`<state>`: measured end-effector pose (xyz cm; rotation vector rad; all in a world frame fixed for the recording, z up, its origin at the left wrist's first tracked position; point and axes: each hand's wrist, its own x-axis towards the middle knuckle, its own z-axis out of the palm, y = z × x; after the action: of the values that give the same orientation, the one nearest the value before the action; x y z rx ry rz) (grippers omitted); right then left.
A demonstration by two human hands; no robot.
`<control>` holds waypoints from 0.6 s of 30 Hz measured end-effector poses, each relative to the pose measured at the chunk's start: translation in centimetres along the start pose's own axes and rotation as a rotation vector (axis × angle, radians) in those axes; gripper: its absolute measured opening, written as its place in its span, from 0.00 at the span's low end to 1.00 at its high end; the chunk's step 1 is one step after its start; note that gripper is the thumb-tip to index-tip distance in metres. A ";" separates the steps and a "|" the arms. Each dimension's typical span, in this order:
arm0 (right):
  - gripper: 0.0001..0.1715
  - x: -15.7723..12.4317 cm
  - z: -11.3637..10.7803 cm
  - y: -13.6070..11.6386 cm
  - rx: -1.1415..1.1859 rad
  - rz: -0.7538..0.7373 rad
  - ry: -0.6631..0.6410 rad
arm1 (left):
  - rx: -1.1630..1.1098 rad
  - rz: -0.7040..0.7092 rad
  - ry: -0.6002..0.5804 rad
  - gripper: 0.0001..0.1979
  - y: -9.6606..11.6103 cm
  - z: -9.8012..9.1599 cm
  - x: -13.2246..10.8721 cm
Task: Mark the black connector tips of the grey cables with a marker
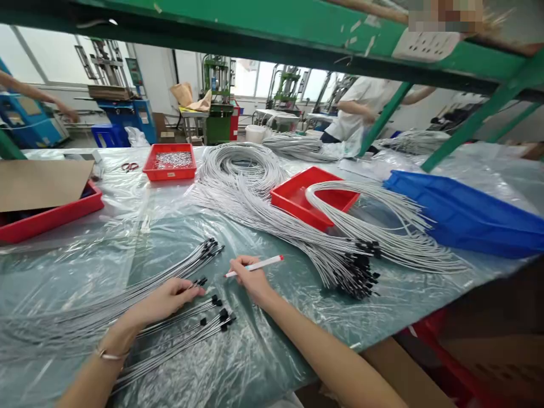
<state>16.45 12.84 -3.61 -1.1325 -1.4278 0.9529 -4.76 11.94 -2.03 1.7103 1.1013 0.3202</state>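
My right hand (250, 277) grips a slim white marker pen (266, 263) with a red end pointing right and its red tip to the left. Just left of it, my left hand (174, 297) is closed with its fingertips on grey cables (170, 270), by their small black ends (201, 281). More of these cables run off to the left, some under my hand. In front of my left hand lie further cables with black connectors (224, 317), apart from the pen. A metal bangle circles my left wrist.
A large cable bundle (255, 212) with black ends lies right of centre. Around it stand a red tray of small metal parts (170, 174), another red tray (293, 212), a blue bin (467, 212) and looped cables (382, 226). A green beam (255, 28) crosses overhead; two people work beyond.
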 end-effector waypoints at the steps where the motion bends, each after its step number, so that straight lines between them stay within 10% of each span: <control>1: 0.22 -0.1 0.0 0.0 0.004 0.003 -0.009 | -0.053 0.006 -0.016 0.28 0.1 0.1 0.0; 18: 0.21 -1.5 0.1 1.4 0.084 0.033 -0.013 | -0.243 0.024 0.029 0.21 -1.3 2.6 1.7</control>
<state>16.55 11.68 -5.31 -1.0927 -1.3704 1.0355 -2.83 11.76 -4.72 1.5085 1.0191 0.4756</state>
